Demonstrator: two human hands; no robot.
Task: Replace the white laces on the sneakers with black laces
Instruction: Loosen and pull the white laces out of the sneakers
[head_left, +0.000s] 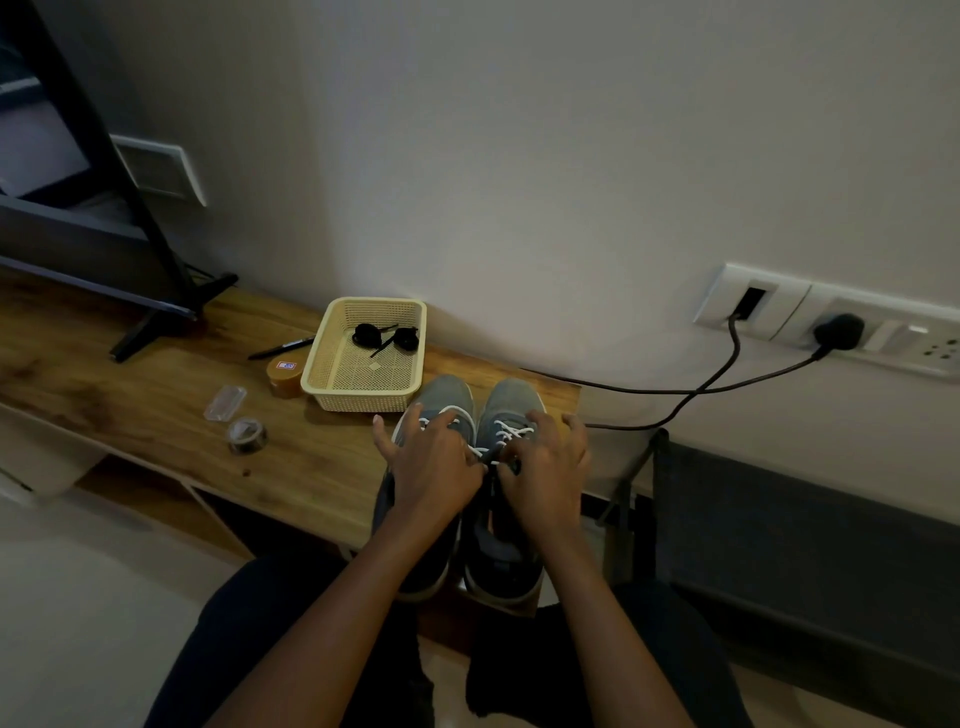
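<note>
Two grey-blue sneakers stand side by side on the wooden shelf, toes to the wall: the left sneaker (441, 397) and the right sneaker (511, 400). Both carry white laces (511, 431). My left hand (434, 467) lies over the left sneaker's lacing, and its fingertips reach across to the right sneaker's laces. My right hand (548, 467) is on the right sneaker and pinches its white lace near the tongue. Two coiled black laces (384, 336) lie in a cream plastic basket (332, 387) just behind the sneakers.
Left of the basket are a brown round tin (284, 378), a black pen (280, 349), a clear plastic piece (224, 402) and a tape roll (248, 435). A TV stand leg (156, 322) stands at the far left. Black cables (675, 389) run from wall sockets on the right.
</note>
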